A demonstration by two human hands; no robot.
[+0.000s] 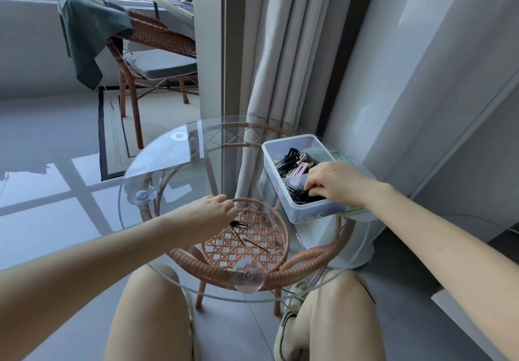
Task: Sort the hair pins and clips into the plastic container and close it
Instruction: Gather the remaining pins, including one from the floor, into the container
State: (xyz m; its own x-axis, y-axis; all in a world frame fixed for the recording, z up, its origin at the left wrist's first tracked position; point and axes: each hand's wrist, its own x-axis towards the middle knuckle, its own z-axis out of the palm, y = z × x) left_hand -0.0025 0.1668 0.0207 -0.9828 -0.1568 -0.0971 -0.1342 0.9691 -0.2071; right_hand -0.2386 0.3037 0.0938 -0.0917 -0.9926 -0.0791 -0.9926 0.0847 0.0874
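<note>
A clear plastic container (283, 147) stands open on the right side of the round glass table (168, 158). Its far section holds black, beige and pink hair clips (299, 164); the near section holds a heap of black hair pins (299, 194). My right hand (334, 182) reaches into the near section, fingertips down among the pins. My left hand (213, 211) rests on the glass mid-table, fingers pinched on a small bunch of black pins (238, 224). Two loose pins (254, 244) lie just in front of it.
A green-edged lid (355, 211) lies under the container's right side. The glass rests on a wicker frame (309, 256) with suction cups. Curtain and wall stand close behind on the right. A wicker chair (157, 51) with a green cloth sits far left. My knees are under the table's front edge.
</note>
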